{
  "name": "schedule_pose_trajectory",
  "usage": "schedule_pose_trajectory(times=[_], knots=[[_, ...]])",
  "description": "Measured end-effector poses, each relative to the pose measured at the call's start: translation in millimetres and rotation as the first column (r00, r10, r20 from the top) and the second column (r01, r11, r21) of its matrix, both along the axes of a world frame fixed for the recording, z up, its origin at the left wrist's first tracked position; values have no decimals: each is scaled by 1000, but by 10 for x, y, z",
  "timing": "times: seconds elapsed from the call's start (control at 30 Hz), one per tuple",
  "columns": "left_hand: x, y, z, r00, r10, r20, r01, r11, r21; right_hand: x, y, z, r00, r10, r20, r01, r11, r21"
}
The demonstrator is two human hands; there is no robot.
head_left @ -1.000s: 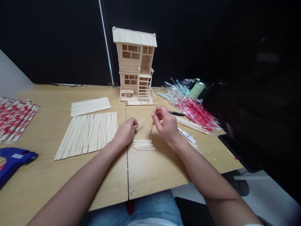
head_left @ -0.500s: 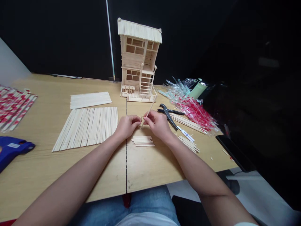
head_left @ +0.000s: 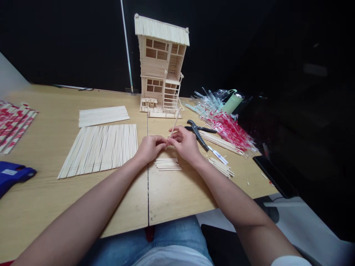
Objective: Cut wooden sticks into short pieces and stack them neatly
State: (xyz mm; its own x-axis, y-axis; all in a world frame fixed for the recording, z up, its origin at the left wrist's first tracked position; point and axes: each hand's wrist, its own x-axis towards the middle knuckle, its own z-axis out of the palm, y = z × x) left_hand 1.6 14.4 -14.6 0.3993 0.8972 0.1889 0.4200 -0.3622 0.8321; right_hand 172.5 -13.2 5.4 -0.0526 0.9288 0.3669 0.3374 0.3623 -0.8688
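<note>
My left hand is closed in a pinch, its fingertips against those of my right hand; whatever it grips is too small to make out. A thin wooden stick leans upward from the fingers of my right hand, which are closed on it. Just below the hands lies a small pile of short sticks. Behind them stands a two-storey model house built of sticks, with a ladder and a slatted roof.
Flat stick panels lie left of my hands. Black pliers, a white-handled knife, more sticks, plastic wrappers and a green bottle are at the right. A blue tool sits far left.
The fingertips of both hands have come together, and the stick in my right hand stands slightly more upright. The whole view has shifted a little.
</note>
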Motion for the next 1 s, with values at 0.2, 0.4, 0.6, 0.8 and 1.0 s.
schedule_pose_trajectory(times=[0.2,0.4,0.6,0.8,1.0], knots=[[5,-3,3,1000,-13,-5,13,1000,-3,20,-2,-69,991,0,132,7,998,-55],[-10,-13,11,989,45,-144,-40,999,35,6,-37,-77,984,15,179,-9,999,-33],[-25,2,-1,996,15,-93,-16,1000,-7,-1,-40,-63,993,33,117,-26,998,-59],[-60,-66,165,980,-51,193,110,946,-306,43,-26,67,951,89,-296,-166,955,-245],[-79,-180,263,952,-53,301,195,864,-464,33,-47,102,907,99,-409,-262,893,-366]])
